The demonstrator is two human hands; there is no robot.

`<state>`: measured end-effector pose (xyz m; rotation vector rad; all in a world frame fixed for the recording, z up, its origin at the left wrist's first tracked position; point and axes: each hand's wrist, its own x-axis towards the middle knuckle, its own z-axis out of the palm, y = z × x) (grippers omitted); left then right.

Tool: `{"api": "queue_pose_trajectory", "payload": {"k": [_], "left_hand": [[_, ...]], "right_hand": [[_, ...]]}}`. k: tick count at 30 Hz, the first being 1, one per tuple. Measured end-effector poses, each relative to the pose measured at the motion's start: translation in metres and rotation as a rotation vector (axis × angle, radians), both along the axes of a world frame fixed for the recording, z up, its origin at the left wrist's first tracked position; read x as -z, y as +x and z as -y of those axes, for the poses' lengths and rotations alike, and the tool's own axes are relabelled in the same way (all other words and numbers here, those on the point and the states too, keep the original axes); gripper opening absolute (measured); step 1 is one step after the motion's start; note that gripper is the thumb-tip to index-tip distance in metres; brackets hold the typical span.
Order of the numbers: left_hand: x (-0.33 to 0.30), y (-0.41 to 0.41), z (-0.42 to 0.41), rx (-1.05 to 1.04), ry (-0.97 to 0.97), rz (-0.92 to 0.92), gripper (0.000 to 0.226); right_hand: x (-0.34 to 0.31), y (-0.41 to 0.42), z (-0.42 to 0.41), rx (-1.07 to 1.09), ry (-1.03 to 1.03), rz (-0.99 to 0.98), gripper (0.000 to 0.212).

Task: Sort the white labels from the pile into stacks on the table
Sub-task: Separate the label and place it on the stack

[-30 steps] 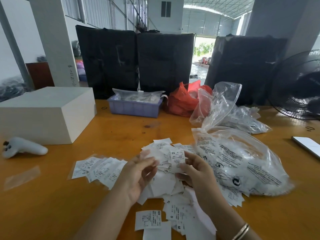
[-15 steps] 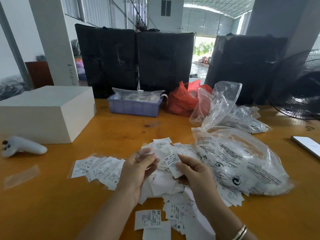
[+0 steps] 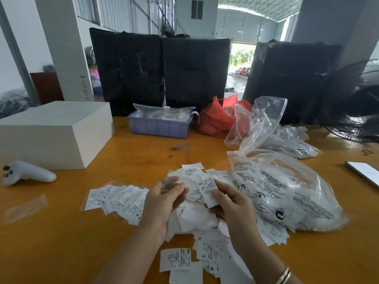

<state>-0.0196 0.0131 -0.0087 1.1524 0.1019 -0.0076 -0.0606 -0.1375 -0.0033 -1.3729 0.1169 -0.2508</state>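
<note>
A loose pile of white labels point(image 3: 196, 218) lies on the orange table point(image 3: 61, 242) in front of me. My right hand point(image 3: 231, 208) pinches one white label point(image 3: 207, 191) marked XS and holds it up above the pile. My left hand point(image 3: 164, 199) hovers just left of it, fingers relaxed and slightly curled, holding nothing. A fanned row of sorted labels point(image 3: 117, 199) lies to the left of the pile. Two single labels point(image 3: 176, 260) and more loose ones point(image 3: 213, 257) lie near the table's front edge.
A clear plastic bag of labels point(image 3: 287, 193) lies right of the pile, with more bags point(image 3: 287, 140) behind it. A white box point(image 3: 53, 134), a white controller point(image 3: 26, 174), a purple tray point(image 3: 160, 126), a red bag point(image 3: 217, 119), a phone point(image 3: 365, 173) and a black fan point(image 3: 352, 103) ring the work area.
My right hand has turned the XS label and brought it slightly toward my left hand; the left hand's fingers have opened a little. The piles have not moved.
</note>
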Motion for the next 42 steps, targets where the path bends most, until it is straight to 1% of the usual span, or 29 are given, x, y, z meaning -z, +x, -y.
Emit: {"api": "queue_pose_trajectory", "payload": {"k": [3, 6, 13, 15, 17, 20, 22, 24, 25, 27, 30, 32, 35, 38, 42], "left_hand": [[0.000, -0.001, 0.000, -0.003, -0.011, -0.007, 0.020], [0.000, -0.002, 0.002, 0.012, -0.008, -0.008, 0.020], [-0.002, -0.005, 0.004, 0.045, 0.085, 0.010, 0.020], [-0.003, -0.006, 0.004, 0.085, 0.116, 0.020, 0.022], [-0.004, -0.008, 0.005, 0.148, 0.135, 0.028, 0.024], [-0.003, -0.011, 0.008, 0.215, 0.154, 0.029, 0.026], [-0.004, -0.011, 0.008, 0.185, 0.136, 0.020, 0.027], [-0.006, -0.009, 0.006, 0.140, 0.052, -0.014, 0.029], [-0.007, -0.008, 0.005, 0.127, 0.013, -0.032, 0.030], [-0.007, -0.007, 0.003, 0.128, -0.009, -0.047, 0.031], [-0.005, -0.011, 0.007, 0.218, 0.030, -0.041, 0.034], [-0.004, -0.014, 0.010, 0.260, 0.047, -0.043, 0.029], [-0.005, -0.013, 0.010, 0.250, 0.090, -0.028, 0.024], [-0.007, -0.013, 0.008, 0.253, 0.208, 0.011, 0.022], [-0.013, -0.012, 0.001, 0.187, 0.234, 0.009, 0.034]], "right_hand": [[0.003, 0.001, -0.001, 0.003, -0.025, 0.017, 0.023], [0.005, 0.001, -0.005, -0.003, -0.112, 0.033, 0.027], [0.010, 0.002, -0.007, -0.086, -0.303, 0.054, 0.032], [0.008, 0.002, -0.007, -0.111, -0.332, 0.062, 0.038], [0.007, 0.003, -0.005, -0.113, -0.301, 0.083, 0.044], [0.004, 0.003, -0.003, -0.100, -0.229, 0.084, 0.041], [0.004, 0.003, -0.001, -0.127, -0.133, 0.074, 0.037], [0.004, 0.002, 0.002, -0.172, -0.018, 0.057, 0.037], [0.003, 0.002, 0.003, -0.188, 0.003, 0.054, 0.038], [0.002, 0.002, 0.003, -0.195, -0.017, 0.056, 0.040], [0.003, 0.002, 0.000, -0.169, -0.069, 0.058, 0.038], [0.004, 0.003, 0.000, -0.153, -0.113, 0.055, 0.036], [0.005, 0.004, 0.003, -0.149, -0.151, 0.053, 0.035], [0.004, 0.006, 0.001, -0.131, -0.195, 0.072, 0.034], [0.001, 0.006, 0.002, -0.123, -0.276, 0.094, 0.029]]}}
